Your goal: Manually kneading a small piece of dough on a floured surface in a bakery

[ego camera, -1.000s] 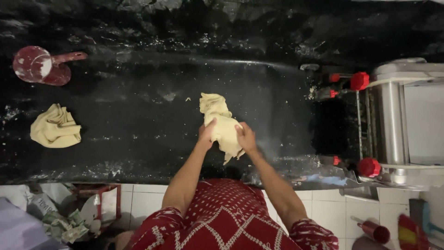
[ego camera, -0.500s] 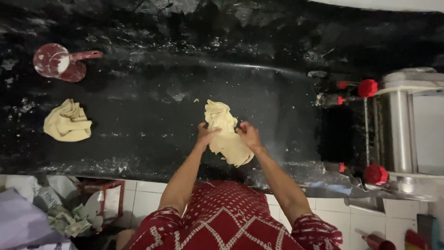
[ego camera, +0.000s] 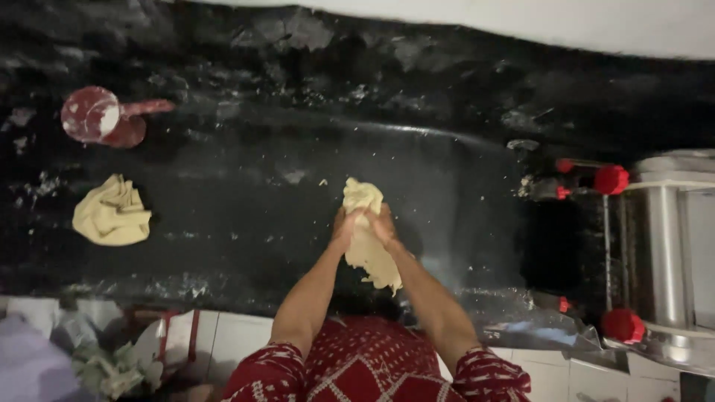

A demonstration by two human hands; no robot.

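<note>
A long pale yellow strip of dough (ego camera: 369, 246) lies on the black countertop (ego camera: 246, 223) in front of me. My left hand (ego camera: 345, 225) and my right hand (ego camera: 383, 223) press in on its middle from both sides, squeezing it narrow between them. The dough's far end (ego camera: 362, 195) bunches up beyond my fingers, and its near end hangs toward my red patterned shirt (ego camera: 357, 368).
A second crumpled lump of dough (ego camera: 112, 214) rests at the left. A red scoop-like cup (ego camera: 100, 117) dusted with flour lies at the far left. A metal roller machine (ego camera: 663, 253) with red knobs (ego camera: 611, 179) stands at the right. Flour specks the counter.
My hands have closed together on the dough's middle, gathering it narrower. The view has shifted slightly, so the dough lump and cup sit lower and further right.
</note>
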